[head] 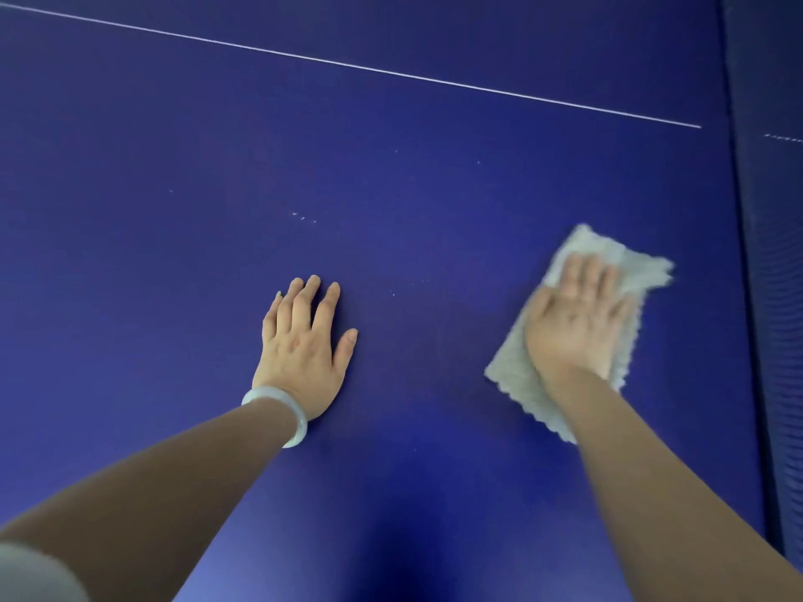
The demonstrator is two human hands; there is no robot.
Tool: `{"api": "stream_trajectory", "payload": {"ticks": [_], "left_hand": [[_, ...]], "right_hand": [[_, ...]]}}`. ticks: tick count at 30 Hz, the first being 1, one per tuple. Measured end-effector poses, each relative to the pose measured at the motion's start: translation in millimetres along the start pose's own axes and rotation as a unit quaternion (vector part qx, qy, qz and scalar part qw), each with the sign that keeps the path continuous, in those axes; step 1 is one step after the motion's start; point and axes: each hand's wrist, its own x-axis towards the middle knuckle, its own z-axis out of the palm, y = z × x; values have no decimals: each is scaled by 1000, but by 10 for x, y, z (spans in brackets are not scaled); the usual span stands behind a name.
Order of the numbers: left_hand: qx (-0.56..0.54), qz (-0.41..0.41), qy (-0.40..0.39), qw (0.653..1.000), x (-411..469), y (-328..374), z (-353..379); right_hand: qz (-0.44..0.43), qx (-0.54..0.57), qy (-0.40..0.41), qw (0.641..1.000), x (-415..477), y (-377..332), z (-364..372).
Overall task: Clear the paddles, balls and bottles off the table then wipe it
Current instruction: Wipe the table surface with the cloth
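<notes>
- The right hand is blurred; it lies flat with straight fingers on the cloth, hiding its middle.
- The cloth is pale, scallop-edged, lying on the blue table near its right edge.
- The left hand rests flat, fingers spread, holding nothing.

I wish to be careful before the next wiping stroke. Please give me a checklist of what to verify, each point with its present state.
1. No paddles, balls or bottles on the visible table: ok; the rest is out of view.
2. The cloth lies flat on the table: ok.
3. The right hand presses the cloth with straight fingers: ok, though blurred.
4. The left hand rests flat, apart from the cloth: ok.
5. The white specks ahead of the left hand wiped away: not ok.
6. The cloth clean and damp: cannot tell.
</notes>
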Motion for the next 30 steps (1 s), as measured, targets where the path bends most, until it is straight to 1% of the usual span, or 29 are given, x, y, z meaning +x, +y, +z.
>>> {"api": "stream_trajectory", "payload": {"ticks": [1,2,4,5,6,7,8,9,10,11,12,13,15,18,20,23,25,26,27,28,30], "left_hand": [[-2,-1,1,1000,1,-5,3],[-3,0,3,1000,-1,-1,5],[-3,-2,4,1000,-7,-2,5],[-4,-1,3,1000,-6,-2,7],[-5,-1,1,1000,-4,-5,7],[-6,0,-2,1000,-2,-7,9],[-6,1,-2,1000,-1,-6,9],[-6,2,-2,1000,0,-4,9],[-5,3,-4,1000,-1,-1,6],[-4,3,-4,1000,-5,0,3],[-5,3,-3,1000,-3,-1,-3],[-7,4,-1,1000,-4,0,-3],[-12,9,0,1000,-10,4,4],[-16,11,0,1000,-7,-1,17],[-17,16,-1,1000,-5,-7,22],[-14,18,-2,1000,-9,-9,13],[-8,19,-6,1000,-23,-8,0],[-4,22,-5,1000,-27,-12,3],[-3,25,-7,1000,-28,-29,5],[-4,29,-9,1000,-26,-34,7],[-7,33,-13,999,-25,-41,8]], "right_hand": [[-50,-4,-2,999,-84,-206,15],[-128,-22,-11,992,-228,-354,36],[-284,-63,-36,956,-594,-413,85],[-332,-73,-47,939,-718,-323,78],[-357,-78,-57,929,-742,-189,58],[-356,-79,-58,929,-692,-32,46],[-329,-79,-50,940,-603,122,44],[-272,-70,-43,959,-496,262,34],[-193,-51,-40,979,-416,383,-9],[-117,-25,-38,992,-387,493,-36],[-57,-2,-31,998,-444,568,-54],[-14,14,-25,999,-576,612,-61],[33,27,-16,999,-1000,616,-40],[64,18,-9,998,-1614,323,32],[63,0,-17,998,-1735,-38,116],[8,8,-27,1000,-1496,-584,198],[-41,5,-35,999,-1255,-714,204],[-54,2,-37,998,-1161,-667,194],[-52,5,-35,998,-1126,-573,181],[-31,9,-29,999,-1143,-424,172],[63,29,-15,997,-1343,-118,159]]}}
